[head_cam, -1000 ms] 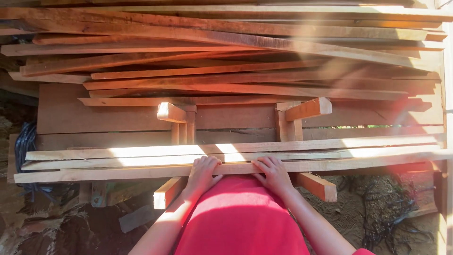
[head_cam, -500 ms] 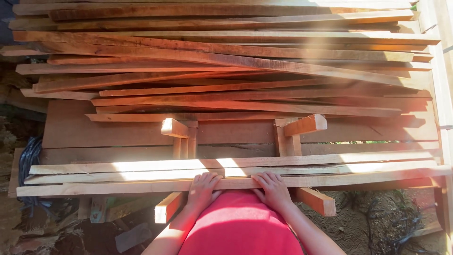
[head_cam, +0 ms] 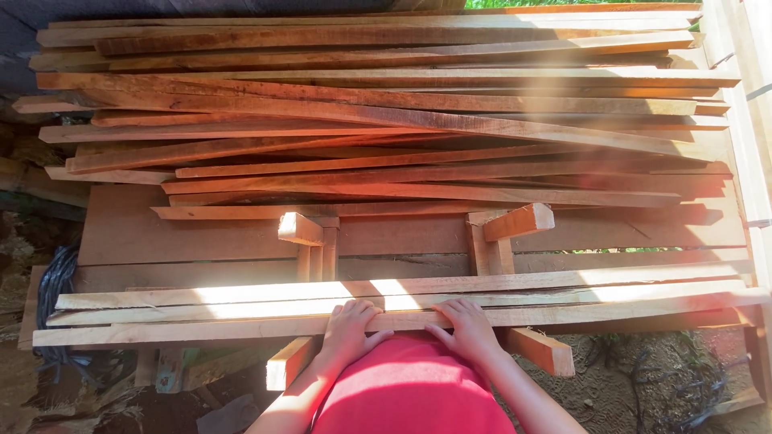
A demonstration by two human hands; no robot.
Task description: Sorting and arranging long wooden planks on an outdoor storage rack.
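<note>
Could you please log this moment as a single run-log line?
left hand: on front strip | right hand: on same strip | behind: strip pile
</note>
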